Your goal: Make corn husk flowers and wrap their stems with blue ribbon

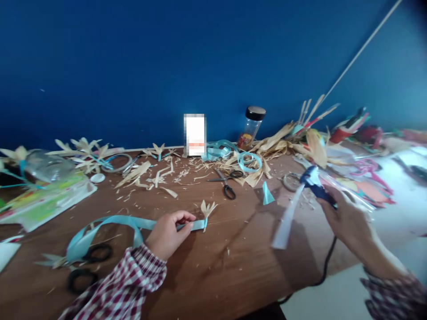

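Note:
My left hand [173, 231] pinches a light blue satin ribbon [198, 225] between thumb and fingers, low over the brown table. The ribbon's end meets the stem of a small husk flower [208, 210]. Behind the hand, the ribbon's tail [113, 219] loops left across black-handled scissors [96, 253]. At the right, my right hand [347, 218] is wrapped round a dark blue glue gun [313, 180] with a black cord. A pale, blurred strip [287, 220] hangs down from the gun's front; what it is I cannot make out.
Another pair of scissors [228, 181], ribbon rolls [249, 162] and dry husks [276, 144] lie toward the blue wall. A black-lidded jar [252, 126] leans there beside a blurred-out upright rectangle [195, 133]. Finished husk flowers [86, 149] lie left. The cord [328, 262] drops over the table's front edge.

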The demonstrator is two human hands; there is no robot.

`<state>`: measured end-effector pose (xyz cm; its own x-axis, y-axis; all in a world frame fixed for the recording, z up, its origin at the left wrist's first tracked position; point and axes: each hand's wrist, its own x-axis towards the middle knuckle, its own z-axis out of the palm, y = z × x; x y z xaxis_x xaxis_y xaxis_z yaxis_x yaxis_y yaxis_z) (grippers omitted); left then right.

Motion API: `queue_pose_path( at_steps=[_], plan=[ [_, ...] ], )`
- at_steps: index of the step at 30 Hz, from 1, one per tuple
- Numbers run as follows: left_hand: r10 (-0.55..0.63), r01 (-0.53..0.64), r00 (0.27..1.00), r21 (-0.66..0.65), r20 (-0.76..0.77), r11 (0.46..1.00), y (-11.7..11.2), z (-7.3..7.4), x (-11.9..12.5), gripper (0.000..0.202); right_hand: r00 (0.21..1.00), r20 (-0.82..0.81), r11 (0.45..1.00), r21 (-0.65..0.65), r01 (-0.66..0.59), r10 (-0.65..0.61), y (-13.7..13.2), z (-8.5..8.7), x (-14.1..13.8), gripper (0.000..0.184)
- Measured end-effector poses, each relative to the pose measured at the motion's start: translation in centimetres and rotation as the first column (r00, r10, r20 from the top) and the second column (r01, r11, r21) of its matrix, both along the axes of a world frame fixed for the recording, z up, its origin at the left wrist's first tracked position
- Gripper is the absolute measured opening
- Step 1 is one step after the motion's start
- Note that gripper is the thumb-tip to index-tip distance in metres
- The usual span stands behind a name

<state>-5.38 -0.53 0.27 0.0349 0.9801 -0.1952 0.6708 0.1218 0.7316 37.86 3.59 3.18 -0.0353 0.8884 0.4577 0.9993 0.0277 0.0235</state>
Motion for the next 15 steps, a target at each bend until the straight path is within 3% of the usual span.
queue_pose_path(
  at_steps=[2,5,11,15],
  plan=[
    [-0.017,0.017,1.0,-0.003,-0.02,1.0,0.1,-0.2,-0.1,0.022,0.995,0.098,0.999,0.049,-0.019,0.014,0.1,0.5,-0.9,0.041],
    [-0.019,0.019,0.998,-0.001,-0.054,1.0,0.1,-0.3,-0.1,0.023,0.996,0.091,0.996,0.079,-0.03,0.023,0.2,0.5,-1.6,0.037],
    [0.004,0.002,0.995,0.063,-0.1,0.998,-0.2,-0.4,0.3,0.023,0.999,-0.041,0.999,0.035,-0.021,0.022,0.1,0.2,-2.1,0.035],
    [-0.046,0.079,0.98,0.165,-0.195,0.983,-0.5,-0.3,0.9,0.017,0.968,-0.249,0.998,-0.03,-0.052,0.043,-0.4,0.5,-3.1,0.035]
  ],
)
